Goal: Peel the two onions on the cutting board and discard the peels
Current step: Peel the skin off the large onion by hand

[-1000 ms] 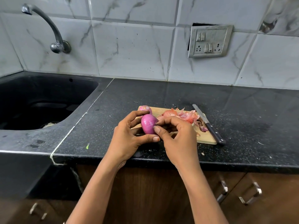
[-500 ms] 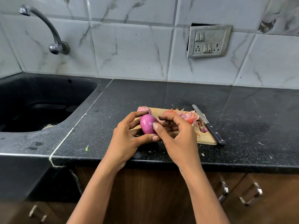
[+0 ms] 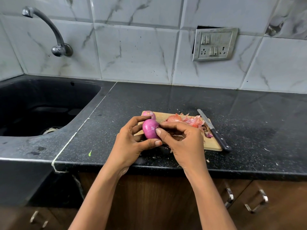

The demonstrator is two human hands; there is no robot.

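My left hand (image 3: 131,143) grips a glossy purple onion (image 3: 150,128) just above the near left part of the wooden cutting board (image 3: 211,143). My right hand (image 3: 184,141) pinches at the onion's right side with thumb and fingertips. A second purple onion (image 3: 149,114) rests on the board's far left corner, partly hidden behind my fingers. A heap of orange-pink peels (image 3: 187,120) lies across the board's far half.
A knife (image 3: 214,130) with a black handle lies along the board's right edge, blade pointing away. A black sink (image 3: 33,110) with a curved tap (image 3: 49,30) is at the left. The black counter edge runs below my wrists. A socket plate is on the tiled wall.
Both hands stay on the onion. My right thumb has shifted slightly on the onion's right side, and the onion has turned a little in my left hand.
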